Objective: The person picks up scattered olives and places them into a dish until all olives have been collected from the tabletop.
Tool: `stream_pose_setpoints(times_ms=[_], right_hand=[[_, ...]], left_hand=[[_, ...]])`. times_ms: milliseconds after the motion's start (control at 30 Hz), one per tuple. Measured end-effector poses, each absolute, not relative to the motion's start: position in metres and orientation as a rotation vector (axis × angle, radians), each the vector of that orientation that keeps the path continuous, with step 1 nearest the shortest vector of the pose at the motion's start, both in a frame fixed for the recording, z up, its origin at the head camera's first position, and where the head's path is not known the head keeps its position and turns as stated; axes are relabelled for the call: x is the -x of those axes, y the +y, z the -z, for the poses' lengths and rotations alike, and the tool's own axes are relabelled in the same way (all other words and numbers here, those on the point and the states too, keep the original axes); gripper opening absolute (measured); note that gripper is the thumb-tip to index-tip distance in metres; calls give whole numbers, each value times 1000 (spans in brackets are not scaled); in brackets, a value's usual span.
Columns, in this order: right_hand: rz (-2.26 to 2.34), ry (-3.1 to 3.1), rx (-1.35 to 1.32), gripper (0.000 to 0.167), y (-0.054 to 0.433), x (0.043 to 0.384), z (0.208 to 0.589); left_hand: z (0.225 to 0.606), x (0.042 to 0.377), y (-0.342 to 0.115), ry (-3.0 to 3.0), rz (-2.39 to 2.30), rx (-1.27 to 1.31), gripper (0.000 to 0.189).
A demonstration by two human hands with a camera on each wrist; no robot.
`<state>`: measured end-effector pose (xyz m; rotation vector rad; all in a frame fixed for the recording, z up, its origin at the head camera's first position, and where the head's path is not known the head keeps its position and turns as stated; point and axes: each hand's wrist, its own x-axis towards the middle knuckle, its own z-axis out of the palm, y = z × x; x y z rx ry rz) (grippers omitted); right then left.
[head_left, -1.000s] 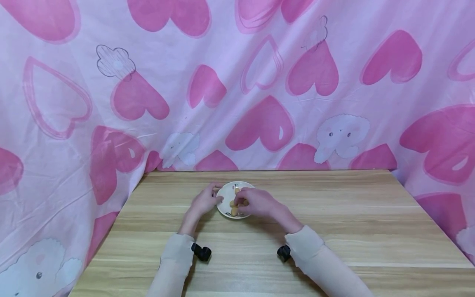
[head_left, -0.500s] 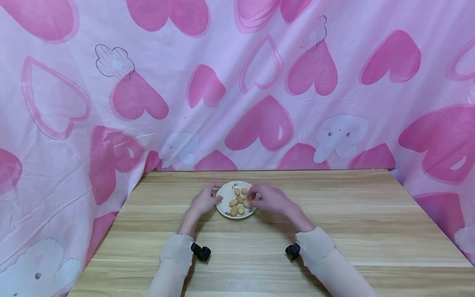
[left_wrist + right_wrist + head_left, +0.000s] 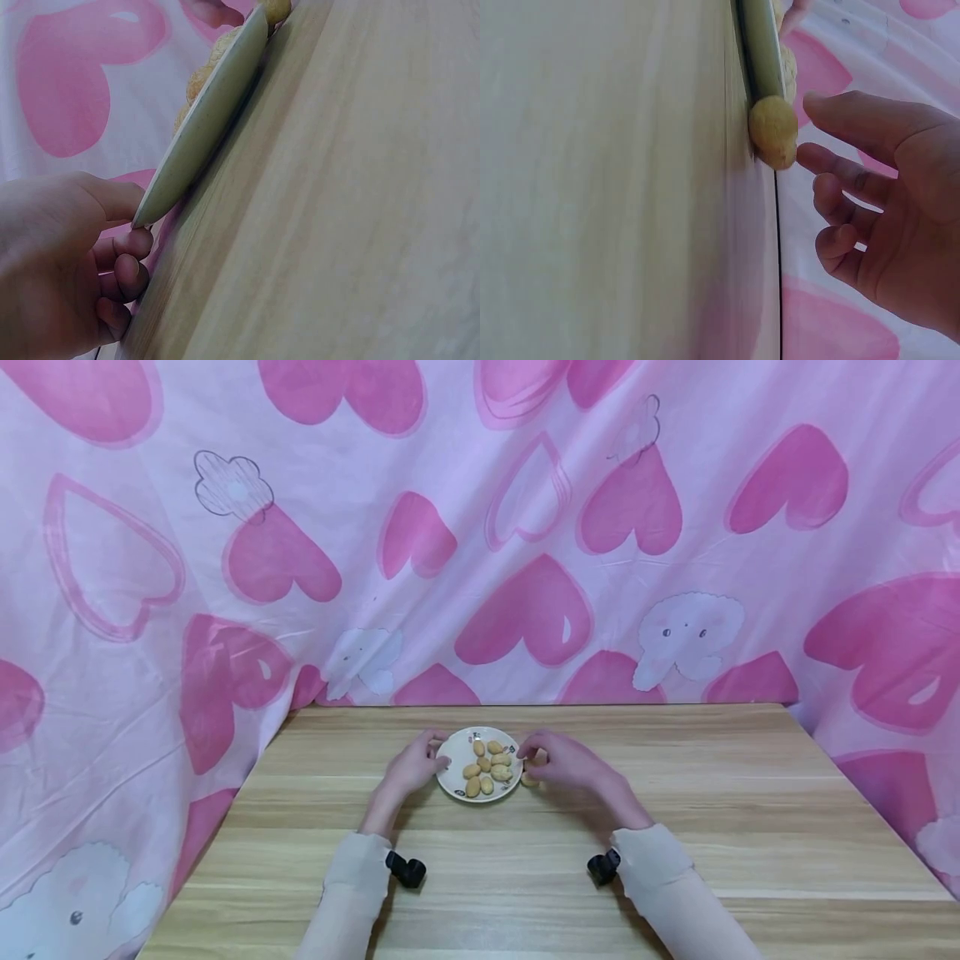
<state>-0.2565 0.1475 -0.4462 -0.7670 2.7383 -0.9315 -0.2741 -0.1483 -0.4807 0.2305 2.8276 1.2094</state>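
A round white plate point(image 3: 454, 755) with small printed marks near its rim lies on the table and bears several tan peanuts in their shells point(image 3: 501, 772). My left hand point(image 3: 411, 765) pinches the plate's left rim, thumb above and curled fingers at the edge below, as the left wrist view shows. Off the right rim, one loose peanut point(image 3: 773, 129) sits on the wood right beside the plate. Over it is my right hand point(image 3: 900, 176), thumb and fingers loosely bent and apart, nothing between them. The index fingertip is right by the peanut in the right wrist view.
The wooden table point(image 3: 480, 877) reaches back to a pink curtain point(image 3: 525, 527) printed with hearts. Both wrists carry small black cameras. The plate sits near the table's far edge.
My right hand has moved right, from over the plate to past its right rim, uncovering the peanuts there. A loose peanut now shows beside the plate. The left hand has stayed at the rim.
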Motion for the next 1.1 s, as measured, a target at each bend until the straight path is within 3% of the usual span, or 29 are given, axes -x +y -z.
stream_pose_setpoints(times_ms=[733, 1100], right_hand=[[1020, 2689, 574, 5, 154, 266, 458], [994, 2694, 638, 13, 156, 267, 457]], left_hand=[[479, 274, -148, 2833, -1195, -205, 47], [481, 275, -148, 2823, -1197, -214, 47]])
